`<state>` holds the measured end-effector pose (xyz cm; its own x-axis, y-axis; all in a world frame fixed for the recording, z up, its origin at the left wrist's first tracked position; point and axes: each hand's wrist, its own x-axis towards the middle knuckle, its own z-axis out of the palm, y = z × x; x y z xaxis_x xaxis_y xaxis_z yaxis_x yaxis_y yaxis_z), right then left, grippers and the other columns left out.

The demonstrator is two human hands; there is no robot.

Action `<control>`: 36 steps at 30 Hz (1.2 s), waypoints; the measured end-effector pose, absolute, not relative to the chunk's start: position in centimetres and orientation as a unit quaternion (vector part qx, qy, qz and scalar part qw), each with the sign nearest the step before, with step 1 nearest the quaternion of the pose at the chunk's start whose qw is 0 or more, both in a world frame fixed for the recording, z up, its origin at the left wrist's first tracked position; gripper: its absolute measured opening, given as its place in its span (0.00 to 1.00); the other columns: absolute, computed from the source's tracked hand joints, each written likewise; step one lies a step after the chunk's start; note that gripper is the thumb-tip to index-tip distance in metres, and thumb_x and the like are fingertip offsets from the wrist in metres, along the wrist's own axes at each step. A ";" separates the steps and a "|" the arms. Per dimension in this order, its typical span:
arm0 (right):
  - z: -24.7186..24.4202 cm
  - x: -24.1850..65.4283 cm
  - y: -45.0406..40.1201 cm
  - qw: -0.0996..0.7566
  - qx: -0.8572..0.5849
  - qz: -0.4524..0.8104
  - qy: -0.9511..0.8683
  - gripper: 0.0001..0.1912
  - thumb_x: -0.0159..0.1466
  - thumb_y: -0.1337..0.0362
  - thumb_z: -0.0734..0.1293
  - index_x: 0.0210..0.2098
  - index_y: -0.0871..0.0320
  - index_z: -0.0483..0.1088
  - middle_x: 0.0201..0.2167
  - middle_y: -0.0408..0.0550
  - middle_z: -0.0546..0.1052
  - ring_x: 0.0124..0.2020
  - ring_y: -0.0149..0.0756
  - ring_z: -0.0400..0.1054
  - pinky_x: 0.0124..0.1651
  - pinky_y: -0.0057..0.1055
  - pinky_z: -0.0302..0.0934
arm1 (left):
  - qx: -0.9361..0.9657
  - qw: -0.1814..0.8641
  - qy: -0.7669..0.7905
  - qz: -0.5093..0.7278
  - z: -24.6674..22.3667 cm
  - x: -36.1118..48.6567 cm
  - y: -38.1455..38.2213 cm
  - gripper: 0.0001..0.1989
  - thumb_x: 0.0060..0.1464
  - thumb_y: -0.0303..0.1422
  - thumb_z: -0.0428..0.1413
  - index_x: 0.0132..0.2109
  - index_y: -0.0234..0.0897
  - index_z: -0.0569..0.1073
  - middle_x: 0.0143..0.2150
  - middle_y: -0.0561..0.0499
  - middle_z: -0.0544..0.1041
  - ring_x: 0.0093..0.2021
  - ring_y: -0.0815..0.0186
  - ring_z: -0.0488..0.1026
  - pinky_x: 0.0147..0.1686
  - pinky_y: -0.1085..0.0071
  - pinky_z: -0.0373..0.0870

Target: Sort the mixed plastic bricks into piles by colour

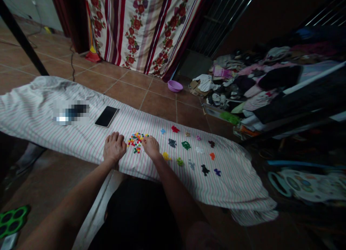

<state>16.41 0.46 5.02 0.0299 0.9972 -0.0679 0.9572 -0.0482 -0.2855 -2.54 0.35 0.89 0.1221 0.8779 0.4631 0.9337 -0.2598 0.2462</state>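
A mixed pile of small colored pieces lies on the striped cloth between my hands. My left hand rests at the pile's left side, fingers curled under; whatever may be inside them is hidden. At the right edge of the pile my right hand is closed in a pinch, and anything between its fingertips is too small to make out. Right of it lie separate single-color heaps, among them yellow pieces, dark grey pieces, green pieces, red pieces and black pieces.
The striped cloth covers a long, low surface. A phone lies on it, with a blurred patch farther left. Beyond are a purple basin, a broom and a floral curtain. Clothes are heaped at the right.
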 end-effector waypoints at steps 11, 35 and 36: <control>4.8 16.2 2.1 0.071 -0.710 0.151 -0.684 0.12 0.62 0.68 0.61 0.38 0.58 0.77 0.40 0.54 0.78 0.43 0.37 0.70 0.43 0.29 0.59 | -0.743 0.043 -0.616 -0.258 1.3 -2.4 0.2 0.14 0.56 0.33 0.47 0.45 0.35 0.73 0.54 0.39 0.73 0.59 0.53 0.65 0.58 0.55 0.57; 1.8 17.9 -1.7 0.350 -0.703 0.199 -0.587 0.11 0.58 0.68 0.62 0.39 0.54 0.71 0.35 0.42 0.75 0.33 0.30 0.69 0.42 0.28 0.64 | -0.746 0.052 -0.609 -0.263 1.2 -2.5 0.2 0.14 0.56 0.32 0.47 0.45 0.35 0.73 0.54 0.38 0.72 0.58 0.51 0.65 0.56 0.54 0.58; 2.0 18.1 -1.9 0.345 -0.703 0.196 -0.590 0.11 0.58 0.68 0.62 0.39 0.54 0.72 0.35 0.43 0.75 0.33 0.30 0.69 0.42 0.28 0.64 | -0.747 0.051 -0.610 -0.261 1.2 -2.5 0.2 0.14 0.56 0.32 0.47 0.45 0.35 0.73 0.54 0.38 0.72 0.58 0.52 0.65 0.56 0.54 0.58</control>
